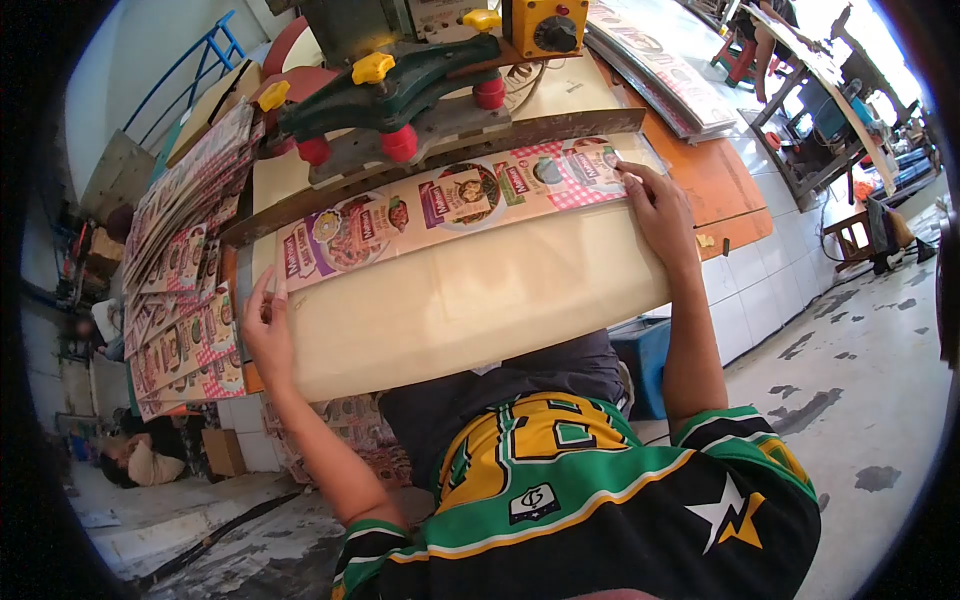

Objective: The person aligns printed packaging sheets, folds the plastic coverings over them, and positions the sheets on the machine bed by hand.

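A printed plastic sheet [415,212] with food pictures and pink checks lies along the metal bar of a machine. Its long strip stretches between my two hands. At its left end my left hand [268,325] has its thumb and fingers closed at the edge. On the right end, my right hand [660,205] pinches the corner between thumb and bent fingers. Below the strip a smooth cream-coloured surface [480,295] slopes toward my lap. Over the bar sits the dark green press head [400,90] of the machine, with red feet and yellow knobs.
A fanned stack of printed sheets [185,270] rises at my left. Another pile [665,75] lies at the back right on an orange board [715,190]. A yellow control box [545,28] tops the machine. A person [150,455] is in the left background.
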